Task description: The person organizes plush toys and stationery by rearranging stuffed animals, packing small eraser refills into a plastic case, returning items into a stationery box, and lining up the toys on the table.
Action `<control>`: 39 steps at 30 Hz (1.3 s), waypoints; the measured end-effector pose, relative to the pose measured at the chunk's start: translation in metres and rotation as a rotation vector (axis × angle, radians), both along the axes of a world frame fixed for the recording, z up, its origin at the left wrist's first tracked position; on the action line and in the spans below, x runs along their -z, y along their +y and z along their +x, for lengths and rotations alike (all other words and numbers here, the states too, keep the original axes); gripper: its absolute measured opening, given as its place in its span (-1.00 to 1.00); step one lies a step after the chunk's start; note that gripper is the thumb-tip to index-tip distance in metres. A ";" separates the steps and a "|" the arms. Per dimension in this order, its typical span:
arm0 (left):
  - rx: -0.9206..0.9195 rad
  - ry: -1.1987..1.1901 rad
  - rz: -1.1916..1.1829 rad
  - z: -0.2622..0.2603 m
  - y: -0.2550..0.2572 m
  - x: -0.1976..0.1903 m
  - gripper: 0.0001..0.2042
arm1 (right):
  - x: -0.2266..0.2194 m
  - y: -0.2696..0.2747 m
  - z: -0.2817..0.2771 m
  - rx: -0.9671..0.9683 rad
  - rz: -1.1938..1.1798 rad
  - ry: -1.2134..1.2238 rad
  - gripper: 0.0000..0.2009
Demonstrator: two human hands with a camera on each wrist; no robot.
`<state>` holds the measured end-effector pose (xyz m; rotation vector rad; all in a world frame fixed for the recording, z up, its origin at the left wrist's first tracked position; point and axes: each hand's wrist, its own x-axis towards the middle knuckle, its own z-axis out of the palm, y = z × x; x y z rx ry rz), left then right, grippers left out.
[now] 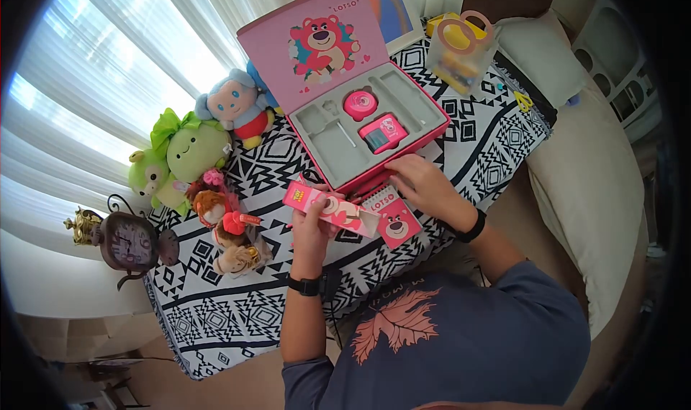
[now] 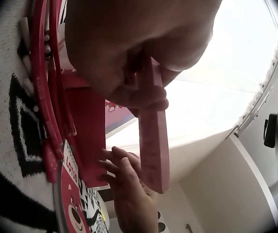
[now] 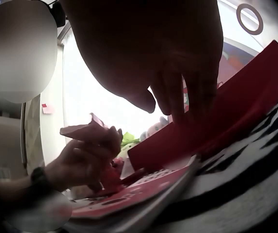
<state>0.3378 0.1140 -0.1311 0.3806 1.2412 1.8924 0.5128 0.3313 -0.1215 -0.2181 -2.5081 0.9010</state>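
Note:
My left hand (image 1: pixel 309 221) grips a slim pink box (image 1: pixel 340 213) with a bear print and a lettered end, held tilted above the cloth. In the left wrist view the thumb and fingers wrap this slim box (image 2: pixel 153 150). A large pink gift box (image 1: pixel 332 171) stands with its bear-printed lid raised; its grey insert holds a round pink item (image 1: pixel 360 104) and a pink camera-like item (image 1: pixel 384 132). My right hand (image 1: pixel 426 185) is at the gift box's near edge, fingers extended against its wall (image 3: pixel 165 143). Below lies a spiral notepad (image 1: pixel 398 225) with a bear cover.
Plush toys (image 1: pixel 188 149) line the window side, with small dolls (image 1: pixel 229 230) and a dark ornate clock (image 1: pixel 129 244) nearby. A clear bag (image 1: pixel 457 61) with a round handle and yellow scissors (image 1: pixel 523 101) lie toward the right. Pink pens (image 2: pixel 41 73) lie beside the gift box on the patterned cloth (image 1: pixel 223 324).

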 end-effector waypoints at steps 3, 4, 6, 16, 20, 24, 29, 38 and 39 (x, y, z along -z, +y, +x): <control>-0.073 -0.035 0.105 -0.008 -0.006 0.009 -0.70 | 0.012 0.019 0.008 0.061 0.186 -0.081 -0.69; -0.113 -0.068 0.155 -0.009 -0.005 0.014 -0.67 | 0.012 0.019 0.009 0.030 0.242 -0.063 -0.70; -0.129 -0.138 0.266 -0.014 -0.005 0.029 -0.60 | 0.012 0.020 0.013 -0.007 0.301 -0.051 -0.70; -0.211 -0.245 0.382 -0.015 -0.008 0.016 -0.60 | -0.036 0.066 0.038 -0.010 0.175 -0.257 -0.80; -0.217 -0.285 0.396 -0.018 -0.009 0.021 -0.62 | -0.068 0.082 0.015 0.117 -0.085 -0.152 -0.75; -0.235 -0.304 0.388 -0.016 -0.008 0.017 -0.63 | -0.046 0.104 -0.023 0.202 -0.166 0.145 -0.62; -0.244 -0.296 0.393 -0.018 -0.008 0.019 -0.63 | -0.035 0.115 -0.041 0.272 -0.158 0.002 -0.57; -0.294 -0.332 0.403 -0.024 -0.009 0.024 -0.62 | -0.006 0.122 -0.041 0.238 0.208 -0.092 -0.83; -0.249 -0.324 0.437 -0.026 -0.012 0.027 -0.61 | -0.005 0.119 -0.040 0.250 0.215 -0.067 -0.85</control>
